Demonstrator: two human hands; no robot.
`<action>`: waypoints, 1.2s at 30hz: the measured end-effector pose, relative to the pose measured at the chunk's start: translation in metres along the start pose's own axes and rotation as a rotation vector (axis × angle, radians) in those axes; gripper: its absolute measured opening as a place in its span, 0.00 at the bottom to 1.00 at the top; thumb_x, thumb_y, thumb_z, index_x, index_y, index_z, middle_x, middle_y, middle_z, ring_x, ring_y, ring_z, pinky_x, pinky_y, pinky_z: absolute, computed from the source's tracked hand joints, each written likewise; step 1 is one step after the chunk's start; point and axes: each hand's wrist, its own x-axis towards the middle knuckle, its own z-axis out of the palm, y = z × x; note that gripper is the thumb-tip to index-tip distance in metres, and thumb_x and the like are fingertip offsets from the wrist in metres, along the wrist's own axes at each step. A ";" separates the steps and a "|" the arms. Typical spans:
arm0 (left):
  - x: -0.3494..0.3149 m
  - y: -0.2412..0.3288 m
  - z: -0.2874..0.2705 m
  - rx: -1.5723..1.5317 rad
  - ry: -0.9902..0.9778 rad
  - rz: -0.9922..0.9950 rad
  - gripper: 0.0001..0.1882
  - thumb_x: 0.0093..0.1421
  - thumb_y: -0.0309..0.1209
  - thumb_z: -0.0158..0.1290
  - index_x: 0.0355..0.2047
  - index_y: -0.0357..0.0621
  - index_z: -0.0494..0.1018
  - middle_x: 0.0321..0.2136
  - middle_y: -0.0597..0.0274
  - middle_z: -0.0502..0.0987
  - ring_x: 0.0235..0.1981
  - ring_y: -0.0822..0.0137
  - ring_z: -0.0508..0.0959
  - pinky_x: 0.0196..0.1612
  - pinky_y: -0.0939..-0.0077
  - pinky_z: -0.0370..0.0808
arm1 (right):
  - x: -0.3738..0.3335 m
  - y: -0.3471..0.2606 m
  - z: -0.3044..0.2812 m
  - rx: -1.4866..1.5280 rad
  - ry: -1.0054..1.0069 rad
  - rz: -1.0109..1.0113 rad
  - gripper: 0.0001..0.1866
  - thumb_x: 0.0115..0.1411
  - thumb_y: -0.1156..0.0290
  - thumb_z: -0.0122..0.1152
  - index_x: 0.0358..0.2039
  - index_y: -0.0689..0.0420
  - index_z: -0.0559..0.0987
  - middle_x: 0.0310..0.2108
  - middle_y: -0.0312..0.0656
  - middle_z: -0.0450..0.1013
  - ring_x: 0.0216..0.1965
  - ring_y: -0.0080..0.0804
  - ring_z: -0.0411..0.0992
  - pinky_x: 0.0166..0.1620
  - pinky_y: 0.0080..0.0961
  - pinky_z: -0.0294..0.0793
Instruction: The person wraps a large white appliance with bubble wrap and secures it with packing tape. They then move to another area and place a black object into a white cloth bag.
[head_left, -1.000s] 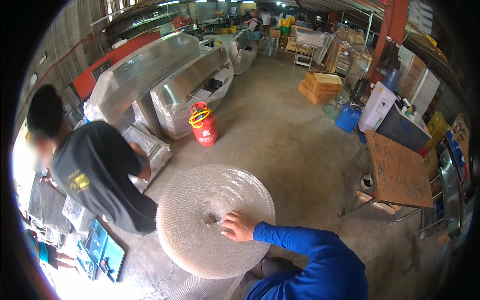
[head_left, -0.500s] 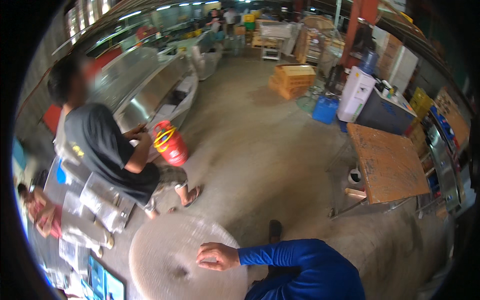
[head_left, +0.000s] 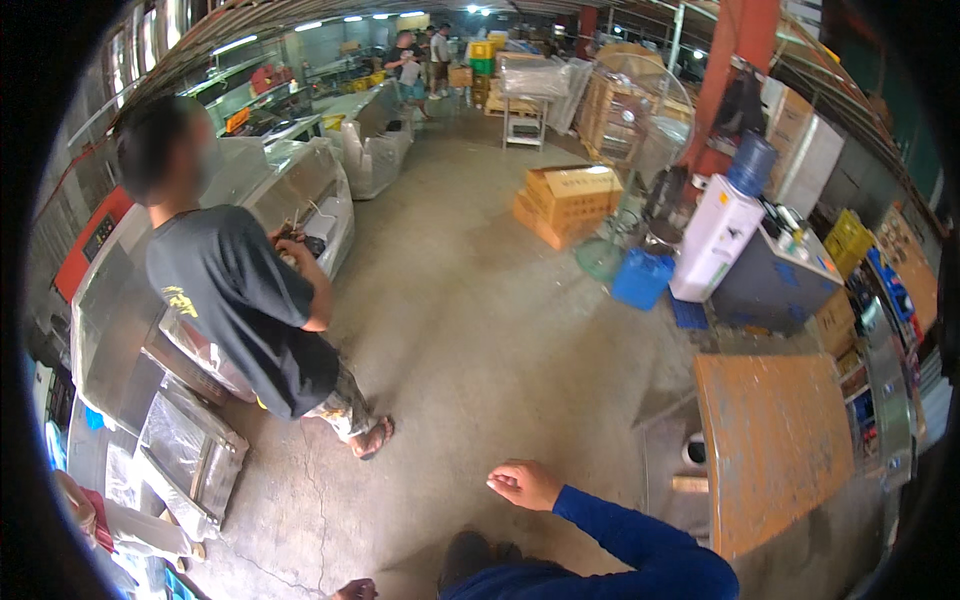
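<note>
My right hand (head_left: 525, 485), in a blue sleeve, is held out over the concrete floor at the lower middle. Its fingers are curled in, and nothing shows between them. At the lower edge, only part of my left hand (head_left: 356, 590) comes into view; its fingers are mostly cut off. A person (head_left: 235, 300) in a dark T-shirt, patterned shorts and sandals stands ahead on the left. That person's hands are together at the waist, around something small that I cannot make out.
A worn wooden-topped table (head_left: 775, 450) stands to the right. Beyond it are a water dispenser (head_left: 715, 235), a blue jug (head_left: 640, 278), cardboard boxes (head_left: 570, 200) and a red pillar (head_left: 730, 90). Plastic-wrapped metal units (head_left: 190, 450) line the left side. More people (head_left: 410, 65) stand far back.
My right hand has come away from the large pale roll, which is now out of view. The red cylinder no longer shows. My view has shifted, and my left hand has appeared below.
</note>
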 end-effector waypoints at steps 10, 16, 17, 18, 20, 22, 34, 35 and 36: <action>0.411 0.074 0.129 0.751 -0.296 0.374 0.22 0.60 0.55 0.52 0.35 0.51 0.81 0.29 0.51 0.83 0.34 0.47 0.83 0.39 0.56 0.79 | 0.249 0.159 -0.129 -0.265 -0.275 0.161 0.18 0.66 0.53 0.56 0.44 0.53 0.81 0.33 0.45 0.79 0.36 0.42 0.78 0.39 0.38 0.76; 0.671 0.468 0.085 0.340 -0.099 0.672 0.19 0.59 0.46 0.57 0.43 0.46 0.81 0.34 0.47 0.82 0.38 0.46 0.82 0.41 0.54 0.79 | 0.449 0.101 -0.308 0.177 0.486 -0.367 0.09 0.62 0.68 0.56 0.36 0.60 0.81 0.28 0.45 0.78 0.29 0.42 0.76 0.34 0.34 0.74; 0.704 0.533 0.076 0.370 -0.211 0.638 0.18 0.60 0.43 0.57 0.45 0.47 0.80 0.34 0.47 0.82 0.36 0.50 0.83 0.41 0.59 0.79 | 0.480 0.080 -0.348 0.224 0.522 -0.461 0.10 0.61 0.68 0.56 0.34 0.61 0.81 0.28 0.45 0.77 0.29 0.39 0.76 0.34 0.34 0.74; 0.737 0.580 0.071 0.320 -0.193 0.659 0.17 0.61 0.42 0.57 0.45 0.46 0.80 0.33 0.48 0.82 0.34 0.53 0.83 0.40 0.61 0.79 | 0.513 0.063 -0.380 0.284 0.549 -0.656 0.10 0.59 0.68 0.57 0.31 0.61 0.81 0.27 0.45 0.77 0.27 0.39 0.76 0.33 0.35 0.74; 0.812 0.647 0.081 0.258 -0.188 0.729 0.17 0.62 0.41 0.56 0.45 0.45 0.80 0.32 0.50 0.82 0.33 0.56 0.83 0.39 0.63 0.79 | 0.573 0.043 -0.432 0.390 0.556 -0.975 0.10 0.55 0.67 0.58 0.25 0.61 0.79 0.24 0.45 0.76 0.23 0.39 0.74 0.31 0.35 0.73; 0.893 0.712 0.106 0.231 -0.199 0.862 0.17 0.62 0.41 0.56 0.47 0.46 0.80 0.33 0.51 0.83 0.34 0.57 0.83 0.40 0.63 0.79 | 0.632 0.030 -0.484 0.382 0.483 -1.213 0.11 0.54 0.66 0.59 0.22 0.61 0.78 0.21 0.45 0.75 0.20 0.39 0.72 0.27 0.33 0.72; 1.148 0.488 0.172 0.922 -0.722 -0.062 0.19 0.64 0.42 0.46 0.43 0.45 0.80 0.46 0.49 0.80 0.49 0.49 0.79 0.53 0.56 0.74 | 1.063 0.088 -0.674 0.514 0.174 -1.523 0.15 0.65 0.50 0.59 0.52 0.27 0.76 0.20 0.37 0.70 0.16 0.32 0.65 0.26 0.31 0.63; 1.169 0.504 0.174 0.878 -0.733 -0.100 0.18 0.64 0.42 0.46 0.42 0.45 0.80 0.45 0.49 0.80 0.48 0.50 0.79 0.52 0.56 0.74 | 1.091 0.096 -0.686 0.493 0.221 -1.497 0.15 0.64 0.50 0.60 0.51 0.28 0.76 0.19 0.37 0.69 0.16 0.32 0.65 0.26 0.31 0.63; 1.180 0.510 0.173 0.837 -0.737 -0.163 0.18 0.64 0.41 0.46 0.41 0.45 0.80 0.44 0.49 0.81 0.47 0.50 0.79 0.51 0.56 0.74 | 1.128 0.110 -0.692 0.553 0.243 -1.512 0.14 0.65 0.51 0.59 0.51 0.28 0.76 0.19 0.38 0.69 0.16 0.32 0.65 0.26 0.31 0.63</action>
